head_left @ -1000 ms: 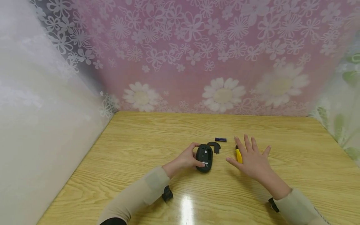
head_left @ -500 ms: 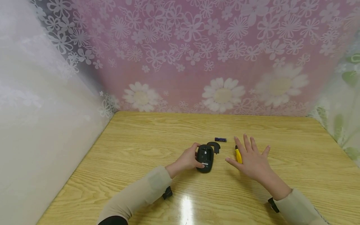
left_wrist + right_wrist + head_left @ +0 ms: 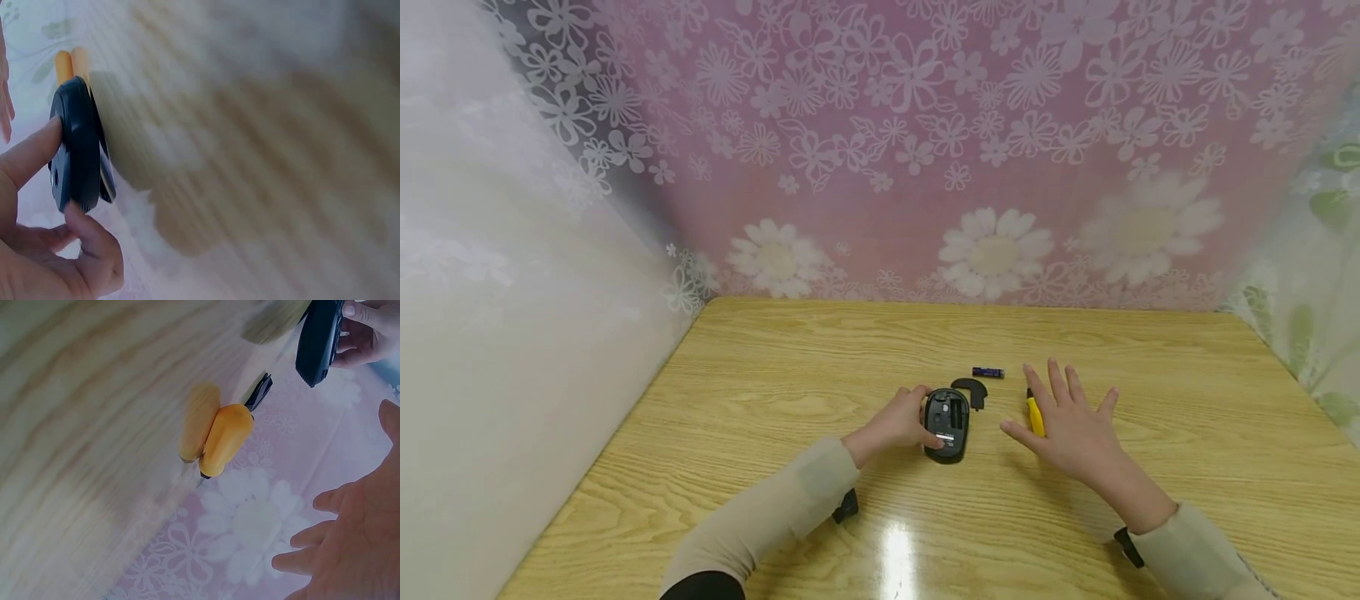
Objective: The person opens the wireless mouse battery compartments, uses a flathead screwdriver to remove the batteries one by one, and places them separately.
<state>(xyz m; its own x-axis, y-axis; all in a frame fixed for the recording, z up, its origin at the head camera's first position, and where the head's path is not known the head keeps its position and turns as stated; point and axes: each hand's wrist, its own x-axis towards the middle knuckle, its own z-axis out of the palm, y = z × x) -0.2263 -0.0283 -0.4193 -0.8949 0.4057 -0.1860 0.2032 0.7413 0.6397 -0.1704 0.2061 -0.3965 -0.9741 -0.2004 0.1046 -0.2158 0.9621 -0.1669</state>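
My left hand point(image 3: 895, 427) grips a black computer mouse point(image 3: 946, 425) by its left side, thumb across its underside. The mouse is turned bottom up, and its battery bay shows open. In the left wrist view the mouse point(image 3: 76, 147) is pinched between thumb and fingers, raised off the table. My right hand point(image 3: 1075, 429) hovers with fingers spread, holding nothing. Partly under it in the head view lies a yellow-handled screwdriver point(image 3: 1036, 415). The right wrist view shows the screwdriver point(image 3: 226, 440) on the table, apart from the right hand point(image 3: 359, 531).
Just beyond the mouse lies a curved black battery cover point(image 3: 973, 390). A dark blue battery point(image 3: 988, 372) is behind the cover. The wooden table point(image 3: 805, 350) meets a flowered pink backdrop point(image 3: 880, 208) at its far edge.
The left hand has tilted the mouse so that its underside shows more, and drawn it slightly nearer. The right hand has barely moved.
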